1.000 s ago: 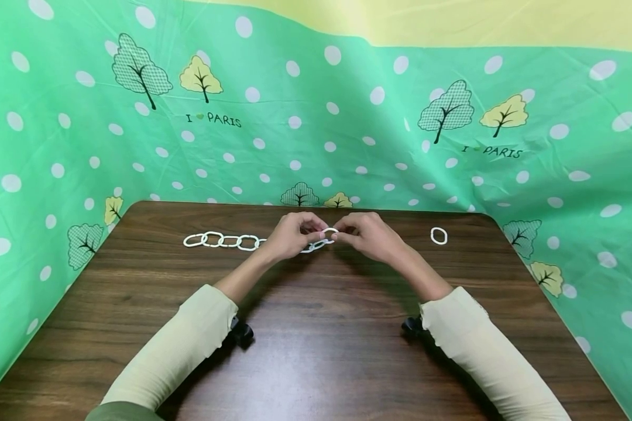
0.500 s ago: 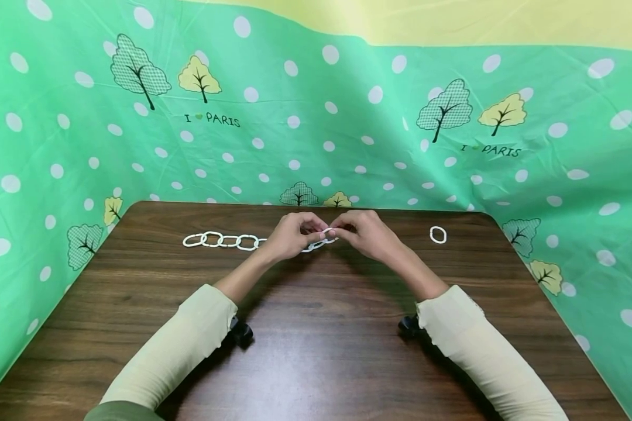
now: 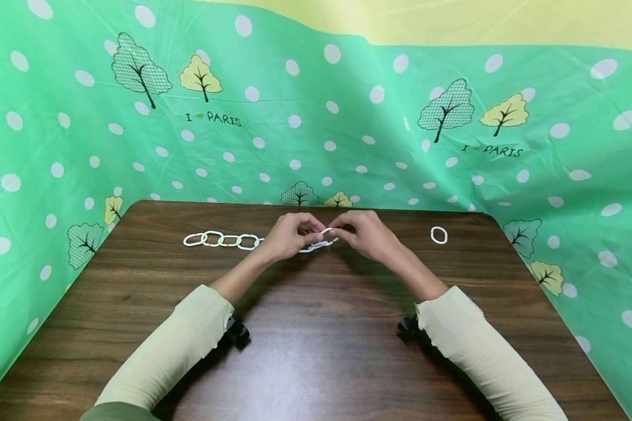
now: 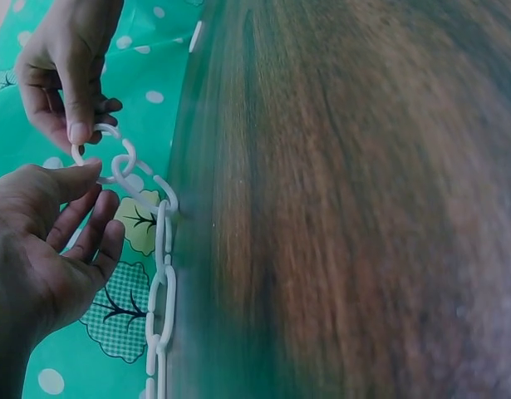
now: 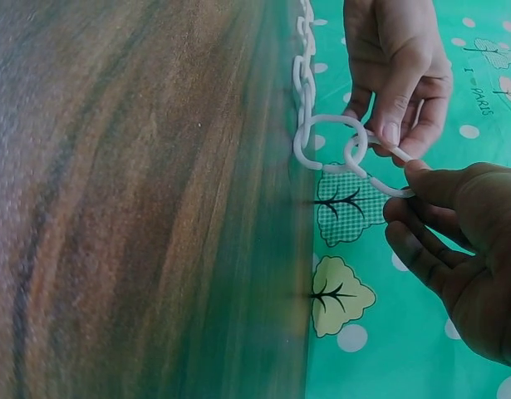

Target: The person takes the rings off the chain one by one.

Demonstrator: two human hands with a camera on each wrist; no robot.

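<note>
A chain of white plastic links (image 3: 248, 242) lies across the far part of the table, its right end raised between my hands. With thumb and fingers my left hand (image 3: 291, 235) pinches the last link (image 5: 390, 189), which hooks through a neighbouring link (image 5: 331, 119). My right hand (image 3: 367, 235) pinches the same end link from the other side, as the right wrist view shows. In the left wrist view the chain (image 4: 159, 287) trails down from the held end. Part of the chain is hidden behind my left hand in the head view.
One loose white link (image 3: 439, 235) lies on the wooden table (image 3: 316, 351) at the far right, apart from the chain. A green dotted cloth (image 3: 316, 128) hangs close behind the table's back edge and along both sides.
My right hand has shifted slightly left, closer to the left hand. The end link between the fingers has turned, so it looks narrower. The loose link stays where it was.
</note>
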